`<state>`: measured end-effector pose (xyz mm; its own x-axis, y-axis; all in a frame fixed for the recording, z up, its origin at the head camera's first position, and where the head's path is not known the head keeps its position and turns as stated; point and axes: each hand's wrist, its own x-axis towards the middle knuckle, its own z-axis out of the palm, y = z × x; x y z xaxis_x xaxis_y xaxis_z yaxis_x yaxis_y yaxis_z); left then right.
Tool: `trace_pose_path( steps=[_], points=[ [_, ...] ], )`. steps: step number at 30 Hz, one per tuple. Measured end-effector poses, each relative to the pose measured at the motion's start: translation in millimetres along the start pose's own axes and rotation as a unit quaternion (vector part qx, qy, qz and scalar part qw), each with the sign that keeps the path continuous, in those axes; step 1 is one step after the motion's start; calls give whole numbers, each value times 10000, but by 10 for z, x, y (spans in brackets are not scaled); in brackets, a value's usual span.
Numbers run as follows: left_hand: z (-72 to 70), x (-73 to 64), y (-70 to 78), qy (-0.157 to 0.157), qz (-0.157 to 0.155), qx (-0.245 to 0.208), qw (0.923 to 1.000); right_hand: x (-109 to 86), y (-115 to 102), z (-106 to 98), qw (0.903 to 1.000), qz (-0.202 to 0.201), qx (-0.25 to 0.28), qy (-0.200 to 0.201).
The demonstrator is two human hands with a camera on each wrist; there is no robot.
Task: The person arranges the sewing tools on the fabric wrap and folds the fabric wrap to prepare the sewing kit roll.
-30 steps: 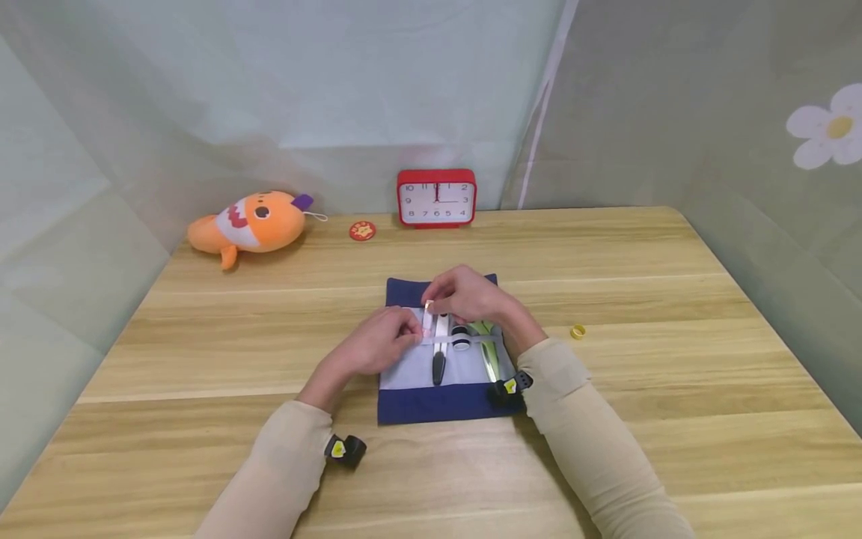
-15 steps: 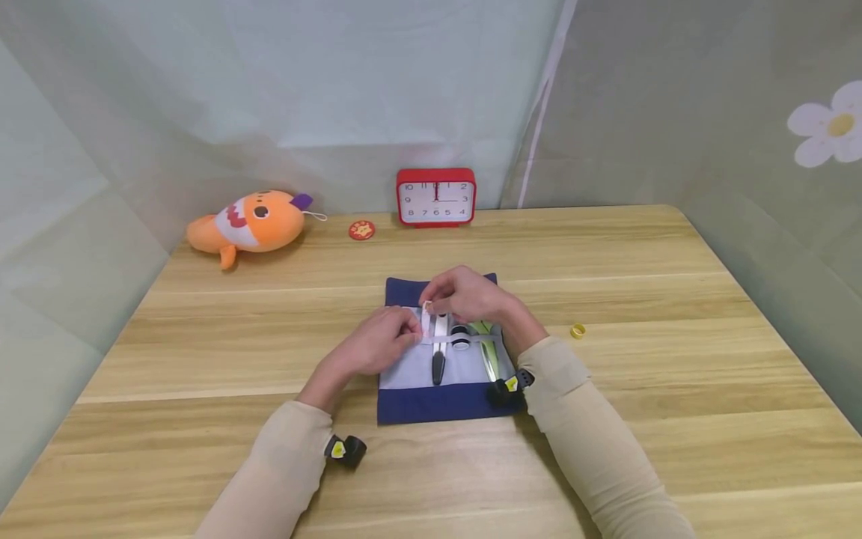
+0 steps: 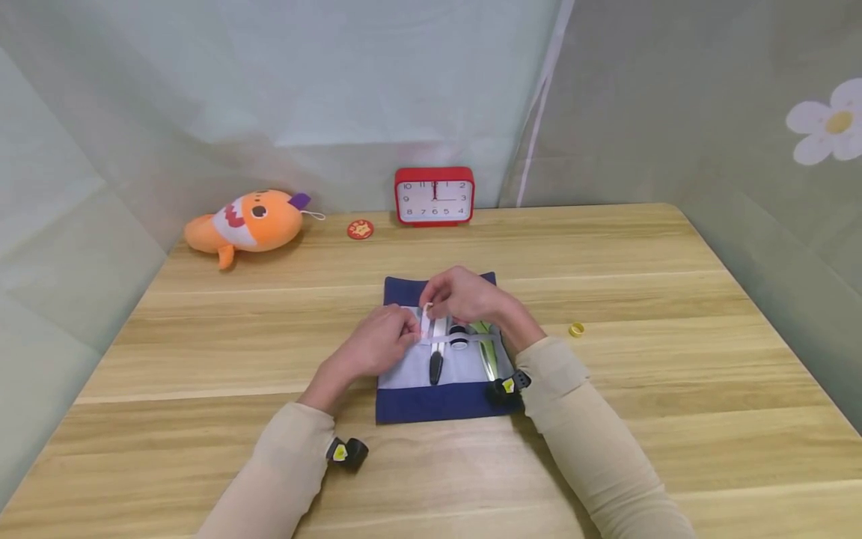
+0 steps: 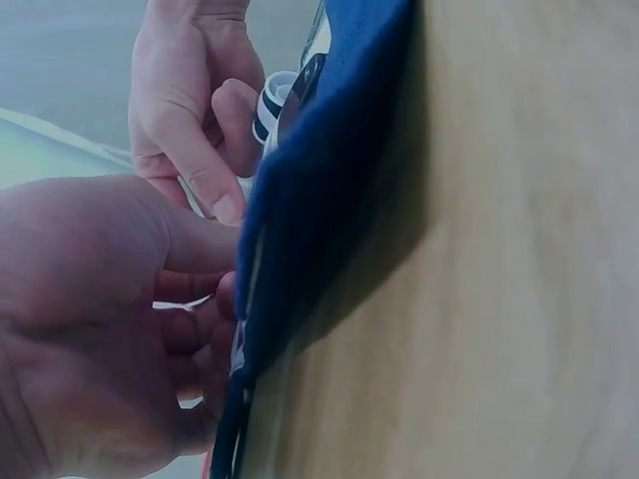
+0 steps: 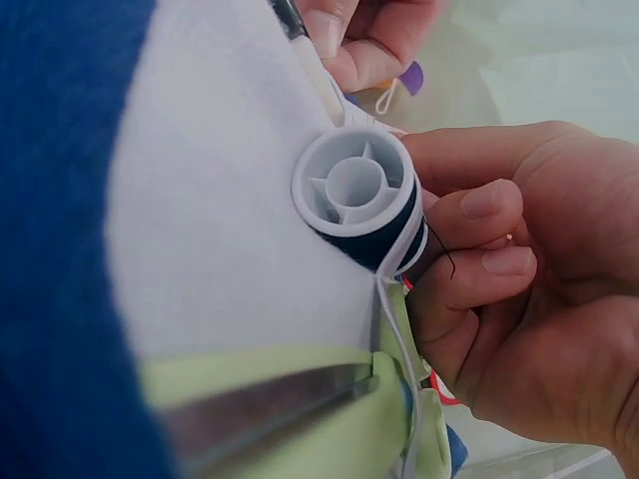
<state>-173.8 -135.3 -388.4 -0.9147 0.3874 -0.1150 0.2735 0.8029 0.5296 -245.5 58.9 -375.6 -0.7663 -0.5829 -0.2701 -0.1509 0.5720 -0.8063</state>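
Note:
A navy cloth roll (image 3: 441, 404) with a pale lining lies open on the table, an elastic band (image 3: 478, 338) across it. Under the band sit a dark thread spool (image 5: 354, 180), a slim white tool with a black end (image 3: 436, 367) and a green tool with metal blades (image 3: 488, 355). At the left of these is a small whitish strip (image 3: 426, 323). My right hand (image 3: 465, 293) pinches the strip's upper end between thumb and finger. The curled fingers of my left hand (image 3: 382, 340) pinch the band at its left end, beside the strip's lower part.
Right of the roll lies a small yellow ring (image 3: 576, 329). Along the back stand a red clock (image 3: 434, 198), a round red badge (image 3: 360, 229) and an orange plush toy (image 3: 249, 221). Curtains hang behind the wooden table (image 3: 673, 299).
The right fingers and the strip's top end have sunk very slightly toward the band. Otherwise both hands keep their places; the whole view shifts a little.

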Motion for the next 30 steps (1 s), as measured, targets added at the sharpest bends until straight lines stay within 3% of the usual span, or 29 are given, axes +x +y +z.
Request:
trace_pose_path(
  steps=[8, 17, 24, 30],
  points=[
    [-65, -19, -23, -161, 27, -186, 9997, 12, -12, 29, 9993, 24, -332, 182],
    [-53, -15, 33, -97, 51, 304, 9995, 9, -22, 31, 9987, 117, -464, 177],
    [-39, -16, 53, 29, 192, 645, 9977, 32, -15, 45, 9994, 66, -212, 259],
    [-50, -18, 72, -15, 144, 720, 9973, 36, -5, 51, 9989, 59, -197, 417]
  ],
)
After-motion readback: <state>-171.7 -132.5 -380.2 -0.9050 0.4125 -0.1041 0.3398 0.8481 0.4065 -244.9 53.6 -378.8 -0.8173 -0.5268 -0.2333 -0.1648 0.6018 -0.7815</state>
